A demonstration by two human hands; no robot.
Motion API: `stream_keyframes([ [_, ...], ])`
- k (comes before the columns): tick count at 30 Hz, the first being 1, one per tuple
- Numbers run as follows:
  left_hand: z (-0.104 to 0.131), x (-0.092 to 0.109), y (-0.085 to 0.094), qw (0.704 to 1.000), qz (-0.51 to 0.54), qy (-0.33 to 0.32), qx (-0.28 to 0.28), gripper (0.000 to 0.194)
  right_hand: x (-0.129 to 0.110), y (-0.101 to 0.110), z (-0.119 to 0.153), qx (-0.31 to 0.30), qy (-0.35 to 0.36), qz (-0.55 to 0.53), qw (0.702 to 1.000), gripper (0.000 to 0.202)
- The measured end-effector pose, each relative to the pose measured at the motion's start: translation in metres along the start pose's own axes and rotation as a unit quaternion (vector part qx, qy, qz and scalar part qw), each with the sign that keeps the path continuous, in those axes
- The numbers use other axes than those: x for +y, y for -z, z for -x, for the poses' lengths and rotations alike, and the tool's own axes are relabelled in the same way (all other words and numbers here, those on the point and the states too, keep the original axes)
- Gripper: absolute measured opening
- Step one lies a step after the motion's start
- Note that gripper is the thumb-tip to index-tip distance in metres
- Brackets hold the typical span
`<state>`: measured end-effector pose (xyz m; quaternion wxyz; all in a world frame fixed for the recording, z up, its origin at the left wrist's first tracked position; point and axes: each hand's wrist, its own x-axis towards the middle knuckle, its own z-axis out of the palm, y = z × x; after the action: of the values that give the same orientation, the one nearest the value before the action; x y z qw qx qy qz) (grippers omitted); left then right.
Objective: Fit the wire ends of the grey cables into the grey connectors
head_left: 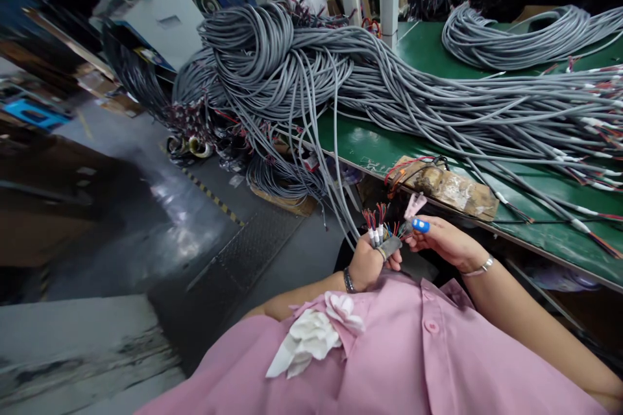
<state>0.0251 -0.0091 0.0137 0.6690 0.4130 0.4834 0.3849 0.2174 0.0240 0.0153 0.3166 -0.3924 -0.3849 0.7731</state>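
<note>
- Cables: grey, bunched, running up toward eleven o'clock, their ends gathered at four o'clock from the view's middle.
- Sleeves: white, near upright, side by side below the wires.
- Wires: mostly red and black, fanning toward twelve.
- Pink piece: pale, tilted toward one, at three o'clock from the wires.

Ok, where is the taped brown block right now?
In the head view, right of centre: the taped brown block lies on the near edge of the green table, just beyond the right hand, with grey cables behind it.
</note>
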Motion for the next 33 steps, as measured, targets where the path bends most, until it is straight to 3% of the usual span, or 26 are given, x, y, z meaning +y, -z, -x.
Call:
stream_keyframes([
  [6,0.004,0.002,0.003,0.999,-0.027,0.009,-0.034,0.041,-0.008,-0.008,-0.001,0.020,0.012,0.118,0.993,0.026],
  [14,0.004,0.003,0.005,0.997,-0.042,0.015,-0.069,0.042,-0.013,-0.013,-0.004,0.000,0.049,0.152,0.987,0.024],
  [22,0.000,-0.002,0.006,0.983,-0.078,0.068,-0.153,0.040,-0.005,-0.021,-0.007,-0.067,0.080,0.203,0.973,0.027],
  [25,-0.002,-0.005,0.007,0.989,-0.059,0.058,-0.121,0.041,-0.002,-0.017,-0.004,-0.017,0.103,0.217,0.971,0.027],
  [29,-0.005,-0.007,0.007,0.998,-0.004,0.023,-0.051,0.042,0.006,-0.009,0.002,0.016,0.086,0.147,0.985,0.030],
  [33,-0.007,-0.009,0.005,0.999,0.032,0.022,-0.028,0.043,0.019,-0.020,0.007,0.072,0.104,0.079,0.989,0.026],
])
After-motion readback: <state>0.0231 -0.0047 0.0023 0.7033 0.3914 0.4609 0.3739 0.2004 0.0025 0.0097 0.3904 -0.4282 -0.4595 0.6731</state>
